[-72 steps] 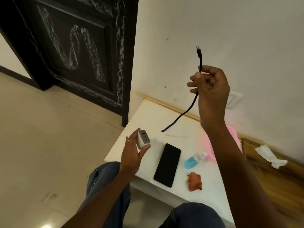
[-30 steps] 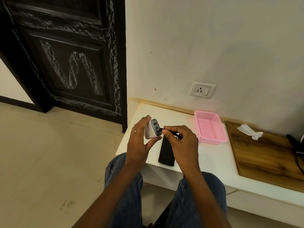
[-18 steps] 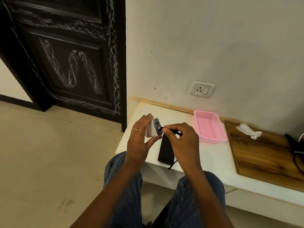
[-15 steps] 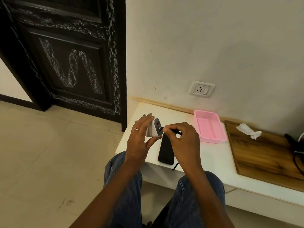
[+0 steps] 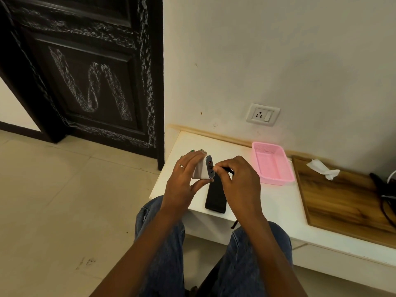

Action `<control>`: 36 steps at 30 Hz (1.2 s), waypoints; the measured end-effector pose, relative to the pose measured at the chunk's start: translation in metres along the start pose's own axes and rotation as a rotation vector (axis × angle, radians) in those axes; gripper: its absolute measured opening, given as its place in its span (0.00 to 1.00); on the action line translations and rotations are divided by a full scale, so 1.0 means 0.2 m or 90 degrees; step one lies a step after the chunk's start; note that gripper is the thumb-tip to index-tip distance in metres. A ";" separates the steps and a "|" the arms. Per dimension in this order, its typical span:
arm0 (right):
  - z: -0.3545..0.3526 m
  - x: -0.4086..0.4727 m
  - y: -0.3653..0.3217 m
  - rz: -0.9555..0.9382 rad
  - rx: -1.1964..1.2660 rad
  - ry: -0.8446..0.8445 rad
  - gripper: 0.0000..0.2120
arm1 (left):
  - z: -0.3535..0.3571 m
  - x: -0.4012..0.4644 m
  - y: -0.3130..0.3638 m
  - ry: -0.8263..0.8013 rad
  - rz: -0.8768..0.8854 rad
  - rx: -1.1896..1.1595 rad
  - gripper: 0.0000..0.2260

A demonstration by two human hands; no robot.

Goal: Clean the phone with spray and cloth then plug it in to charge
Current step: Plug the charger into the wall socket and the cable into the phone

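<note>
At the centre of the frame the left hand (image 5: pixel 182 185) holds a white charger (image 5: pixel 203 170) above the near left part of the white counter (image 5: pixel 278 204). Its grip is closed around the charger: fingers wrapped over the top and far side, thumb under the lower edge. The charger's grey face with its ports is turned toward the right of the frame, and one upper port shows red inside.

The right hand (image 5: pixel 237 183) is just beside it, thumb and forefinger pinching the end of a black cable (image 5: pixel 227 169) and holding the tip against the charger's port face. Whether the plug is fully seated cannot be told, since the fingertips cover it. A short piece of the cable shows past the knuckles, and another bit hangs below the counter's front edge near the right knee.

The phone (image 5: pixel 216 198) lies flat and dark, screen up, on the counter directly beneath the two hands, its near end close to the front edge. Its upper end is hidden by the hands.

Right of the hands a pink basket (image 5: pixel 272 163) sits on the counter near the wall. Further right lies a wooden board (image 5: pixel 342 202) with a crumpled white tissue (image 5: pixel 322 169) on its far end, and dark cords at the right edge of the frame. A wall socket (image 5: pixel 262 114) is mounted above the basket. A black door (image 5: pixel 90 71) fills the upper left. Blue jeans cover the person's legs at the bottom.
</note>
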State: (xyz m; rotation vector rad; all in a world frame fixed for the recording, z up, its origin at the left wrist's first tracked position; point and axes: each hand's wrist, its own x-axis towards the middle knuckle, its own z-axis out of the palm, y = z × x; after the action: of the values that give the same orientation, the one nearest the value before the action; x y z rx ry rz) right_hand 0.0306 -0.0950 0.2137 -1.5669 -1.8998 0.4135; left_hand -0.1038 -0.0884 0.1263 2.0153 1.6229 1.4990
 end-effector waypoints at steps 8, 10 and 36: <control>-0.02 0.01 0.03 0.003 0.067 0.034 0.05 | 0.03 0.02 0.04 -0.033 -0.027 -0.023 0.29; -0.01 0.01 0.05 0.013 0.077 0.037 0.05 | 0.04 0.03 0.04 -0.041 -0.028 -0.017 0.29; 0.04 0.08 0.26 0.135 0.399 -0.059 0.31 | -0.01 0.31 0.05 -0.176 0.135 0.156 0.36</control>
State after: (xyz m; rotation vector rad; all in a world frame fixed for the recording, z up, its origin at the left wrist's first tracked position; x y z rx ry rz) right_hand 0.0641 -0.0661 0.1807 -1.3276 -1.4604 1.0720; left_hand -0.1043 -0.0430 0.1703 2.4641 1.5849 1.0544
